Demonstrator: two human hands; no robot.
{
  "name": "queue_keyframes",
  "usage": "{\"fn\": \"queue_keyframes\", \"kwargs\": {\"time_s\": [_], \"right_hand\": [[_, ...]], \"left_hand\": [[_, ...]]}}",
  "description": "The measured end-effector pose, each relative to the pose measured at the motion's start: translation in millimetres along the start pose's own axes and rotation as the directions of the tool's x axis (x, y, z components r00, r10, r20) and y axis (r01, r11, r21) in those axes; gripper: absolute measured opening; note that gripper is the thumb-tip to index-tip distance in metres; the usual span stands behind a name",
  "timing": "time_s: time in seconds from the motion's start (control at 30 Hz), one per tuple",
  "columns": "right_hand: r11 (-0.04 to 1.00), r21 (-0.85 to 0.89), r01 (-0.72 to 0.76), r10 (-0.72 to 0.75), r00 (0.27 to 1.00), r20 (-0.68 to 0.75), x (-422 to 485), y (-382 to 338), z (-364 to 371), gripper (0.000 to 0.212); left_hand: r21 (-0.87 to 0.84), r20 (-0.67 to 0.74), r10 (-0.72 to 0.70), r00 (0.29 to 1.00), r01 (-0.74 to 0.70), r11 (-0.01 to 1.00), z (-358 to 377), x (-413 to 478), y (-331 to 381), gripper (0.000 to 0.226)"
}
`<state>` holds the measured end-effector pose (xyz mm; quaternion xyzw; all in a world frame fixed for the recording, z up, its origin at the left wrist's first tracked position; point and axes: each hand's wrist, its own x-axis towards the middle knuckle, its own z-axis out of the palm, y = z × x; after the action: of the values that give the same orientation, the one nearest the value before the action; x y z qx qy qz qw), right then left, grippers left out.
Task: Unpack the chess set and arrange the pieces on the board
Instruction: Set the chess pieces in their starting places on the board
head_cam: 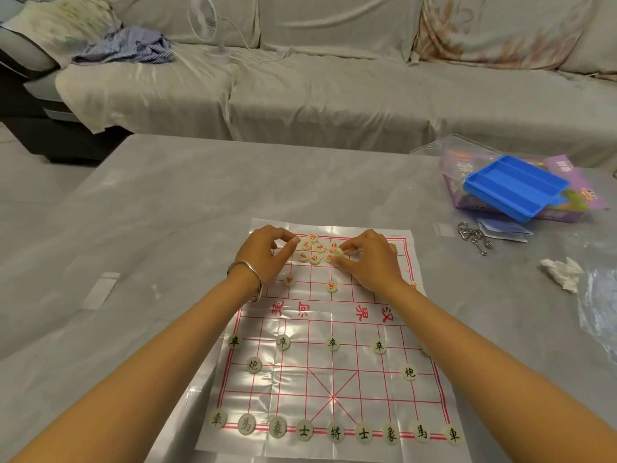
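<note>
A shiny plastic chess board sheet (330, 389) with red lines lies on the grey table. Black-lettered round pieces (335, 432) stand in order on the near half. Several red-lettered pieces (315, 250) sit bunched at the far edge, and two red pieces (332, 286) stand on the row nearer the river. My left hand (263, 253) hovers left of the bunch with curled fingers, thumb and forefinger close together; whether they hold a piece is hidden. My right hand (370, 259) pinches a pale piece (338, 252) at the right side of the bunch.
A blue plastic tray (514, 187) lies on a purple box under a clear lid (447, 148) at the far right. Metal ring puzzles (475, 237), a crumpled tissue (562, 274) and clear wrap lie right of the board. A covered sofa with a fan stands behind.
</note>
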<state>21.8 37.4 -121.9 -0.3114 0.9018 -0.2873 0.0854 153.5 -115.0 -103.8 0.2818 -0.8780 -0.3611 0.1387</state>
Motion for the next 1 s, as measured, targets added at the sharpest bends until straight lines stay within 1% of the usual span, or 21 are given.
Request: {"fn": "queue_keyframes", "kwargs": {"time_s": [0.1,0.17,0.23,0.3,0.37,0.43,0.5,0.53,0.57,0.7,0.77,0.9,1.0], "right_hand": [[0.999,0.029,-0.02,0.021,0.999,-0.024,0,-7,1,0.028],[0.997,0.08,-0.001,0.005,0.998,-0.055,-3,-14,-1,0.025],[0.98,0.191,0.055,-0.042,0.997,-0.068,-7,-27,-4,0.022],[0.942,0.316,0.117,-0.103,0.993,-0.06,-14,-46,-8,0.021],[0.912,0.378,0.161,-0.155,0.987,-0.048,-21,-62,-9,0.02],[0.893,0.409,0.186,-0.194,0.981,-0.023,-26,-73,-7,0.02],[0.877,0.44,0.192,-0.214,0.977,-0.001,-31,-80,-4,0.02],[0.869,0.454,0.196,-0.223,0.975,0.006,-32,-83,-2,0.019],[0.862,0.464,0.204,-0.236,0.972,0.011,-34,-87,-1,0.018],[0.858,0.455,0.24,-0.289,0.956,0.041,-38,-100,10,0.013],[0.864,0.433,0.255,-0.31,0.949,0.06,-39,-106,14,0.016],[0.892,0.326,0.314,-0.358,0.93,0.084,-39,-113,26,0.029],[0.902,0.295,0.315,-0.349,0.934,0.071,-37,-114,37,0.026]], "left_hand": [[-0.016,-0.008,-0.008,1.0,0.007,1.0,-5,-4,0,0.022],[-0.052,-0.001,-0.016,1.0,0.016,0.998,-9,-6,2,0.026],[-0.12,0.034,-0.02,0.999,0.024,0.993,-12,-11,8,0.031],[-0.259,0.071,-0.042,0.997,0.059,0.964,-16,-17,16,0.035],[-0.45,0.09,-0.137,0.987,0.163,0.878,-20,-23,21,0.035],[-0.605,0.121,-0.271,0.955,0.288,0.742,-27,-27,21,0.031],[-0.704,0.176,-0.351,0.92,0.367,0.609,-34,-33,16,0.025],[-0.729,0.198,-0.363,0.91,0.385,0.566,-37,-36,13,0.022],[-0.738,0.207,-0.364,0.908,0.389,0.551,-40,-40,8,0.021],[-0.746,0.192,-0.351,0.916,0.369,0.554,-53,-53,-6,0.026],[-0.752,0.179,-0.354,0.918,0.359,0.553,-58,-60,-12,0.026],[-0.716,0.155,-0.366,0.918,0.36,0.599,-64,-66,-21,0.023],[-0.706,0.073,-0.379,0.923,0.316,0.634,-66,-65,-31,0.022]]}}
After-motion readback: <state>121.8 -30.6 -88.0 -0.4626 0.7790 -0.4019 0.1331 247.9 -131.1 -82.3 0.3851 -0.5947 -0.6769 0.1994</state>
